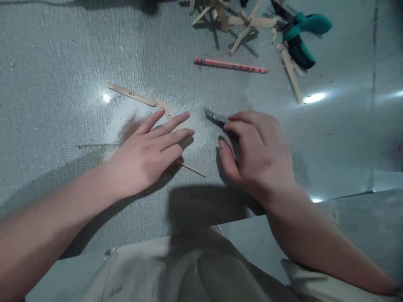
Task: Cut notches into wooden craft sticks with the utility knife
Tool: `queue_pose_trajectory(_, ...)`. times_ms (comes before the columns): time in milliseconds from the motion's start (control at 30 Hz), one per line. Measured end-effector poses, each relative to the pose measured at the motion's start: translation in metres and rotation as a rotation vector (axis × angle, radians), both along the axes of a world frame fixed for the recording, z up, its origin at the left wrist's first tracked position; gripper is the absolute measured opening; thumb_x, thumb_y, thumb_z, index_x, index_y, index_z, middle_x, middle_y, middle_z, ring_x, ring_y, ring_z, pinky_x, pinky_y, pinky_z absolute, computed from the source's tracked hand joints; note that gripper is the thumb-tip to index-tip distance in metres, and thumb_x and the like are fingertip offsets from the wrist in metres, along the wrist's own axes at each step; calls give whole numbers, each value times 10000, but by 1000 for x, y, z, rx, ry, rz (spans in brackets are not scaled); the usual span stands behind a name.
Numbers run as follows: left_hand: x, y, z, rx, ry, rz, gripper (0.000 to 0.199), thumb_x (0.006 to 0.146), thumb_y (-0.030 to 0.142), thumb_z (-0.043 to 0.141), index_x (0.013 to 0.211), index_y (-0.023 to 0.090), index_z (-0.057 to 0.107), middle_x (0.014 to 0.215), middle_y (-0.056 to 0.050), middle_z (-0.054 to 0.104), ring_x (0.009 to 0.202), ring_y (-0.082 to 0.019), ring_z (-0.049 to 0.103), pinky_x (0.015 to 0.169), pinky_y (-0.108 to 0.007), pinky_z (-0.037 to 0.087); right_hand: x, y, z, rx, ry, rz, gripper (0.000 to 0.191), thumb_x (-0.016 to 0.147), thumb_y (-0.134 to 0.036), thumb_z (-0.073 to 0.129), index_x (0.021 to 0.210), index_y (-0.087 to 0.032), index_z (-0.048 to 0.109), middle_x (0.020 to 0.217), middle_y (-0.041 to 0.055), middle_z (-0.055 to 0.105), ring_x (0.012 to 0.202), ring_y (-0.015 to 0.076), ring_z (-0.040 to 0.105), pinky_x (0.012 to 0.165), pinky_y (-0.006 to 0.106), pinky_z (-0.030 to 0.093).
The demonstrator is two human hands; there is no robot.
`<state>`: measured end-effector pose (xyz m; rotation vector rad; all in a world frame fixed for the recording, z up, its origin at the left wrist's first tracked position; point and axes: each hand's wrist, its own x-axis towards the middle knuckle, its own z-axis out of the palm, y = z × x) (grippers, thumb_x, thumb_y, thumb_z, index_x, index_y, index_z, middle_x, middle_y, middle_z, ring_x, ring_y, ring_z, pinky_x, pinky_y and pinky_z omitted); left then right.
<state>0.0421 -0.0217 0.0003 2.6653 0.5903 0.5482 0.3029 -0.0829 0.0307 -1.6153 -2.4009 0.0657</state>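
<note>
the left hand [151, 153] is laid palm down with fingers spread over a notched wooden stick [162, 107] and a thin stick [193, 170] on the gray surface [56, 75]; a marked wooden stick [130, 94] is seen just beside its fingertips. a utility knife [215, 118] is held under the curled fingers of the right hand [258, 151], thumb apart, blade pointed toward the left hand. a pink pencil [233, 65], green-handled pliers [302, 35] and a stick assembly [242, 25] are noted beyond.
</note>
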Motion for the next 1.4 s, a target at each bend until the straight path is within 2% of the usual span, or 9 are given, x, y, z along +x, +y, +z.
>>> queue_pose_trajectory(33, 0, -1, 1, 6, -24, 9, 139, 1050, 150, 513, 1071, 194, 644, 1389, -70, 686, 1493, -265, 492, 1268, -533, 373, -3, -4, 1, 62, 88, 42, 221, 980, -196, 532, 1178, -148, 618, 1197, 194, 694, 1139, 303, 651, 994, 446, 510)
queue_pose_trajectory(133, 2, -3, 10, -20, -77, 69, 141, 1042, 152, 500, 994, 188, 627, 1119, -68, 771, 1163, -238, 706, 1008, -430, 542, -17, -16, 5, -174, 293, 169, 180, 996, -223, 517, 1121, -173, 637, 1095, 113, 743, 1012, 238, 692, 914, 384, 546)
queue_pose_trajectory(233, 3, -7, 23, -169, -81, 156, 147, 1012, 185, 521, 888, 205, 597, 877, -28, 740, 820, -185, 700, 738, -342, 535, -29, -19, 8, -253, 346, 149, 197, 1016, -231, 500, 1083, -168, 674, 1033, 84, 766, 956, 215, 704, 860, 338, 541)
queue_pose_trajectory(333, 4, -14, 34, -314, -118, 231, 72, 984, 212, 568, 932, 205, 618, 795, 10, 704, 682, -137, 663, 625, -274, 507, -34, -14, 13, -256, 320, 53, 212, 1006, -194, 515, 993, -205, 726, 933, 38, 786, 857, 177, 720, 769, 292, 520)
queue_pose_trajectory(600, 9, -32, 40, -326, -242, 276, 179, 946, 170, 554, 913, 277, 694, 831, 49, 778, 704, -128, 728, 624, -263, 572, -32, -3, 16, -186, 549, 75, 169, 912, -162, 598, 889, -219, 756, 879, 34, 789, 824, 169, 733, 767, 290, 556)
queue_pose_trajectory(800, 12, -37, 40, -329, -269, 303, 155, 966, 183, 585, 948, 291, 695, 837, 53, 788, 712, -130, 741, 655, -270, 599, -28, -3, 8, -335, 672, 28, 120, 856, -152, 634, 839, -193, 745, 786, 21, 769, 665, 132, 685, 626, 242, 518)
queue_pose_trajectory(1200, 14, -38, 39, -330, -266, 298, 143, 970, 177, 601, 942, 275, 701, 834, 35, 784, 726, -131, 747, 646, -257, 603, -27, -1, 7, -379, 717, 29, 132, 833, -160, 626, 761, -186, 734, 688, 10, 727, 590, 107, 632, 572, 217, 483)
queue_pose_trajectory(1300, 13, -41, 37, -264, -256, 253, 129, 967, 163, 617, 976, 257, 704, 882, 22, 792, 769, -121, 759, 676, -226, 610, -28, -1, 7, -380, 749, 16, 143, 802, -132, 608, 727, -188, 716, 674, 9, 714, 590, 109, 624, 573, 223, 484)
queue_pose_trajectory(1400, 10, -44, 33, -72, -224, 180, 94, 973, 174, 640, 1029, 219, 702, 957, -8, 805, 800, -122, 771, 697, -210, 613, -29, -1, 5, -397, 801, 11, 139, 772, -114, 588, 701, -182, 687, 654, 1, 682, 575, 99, 587, 554, 217, 458)
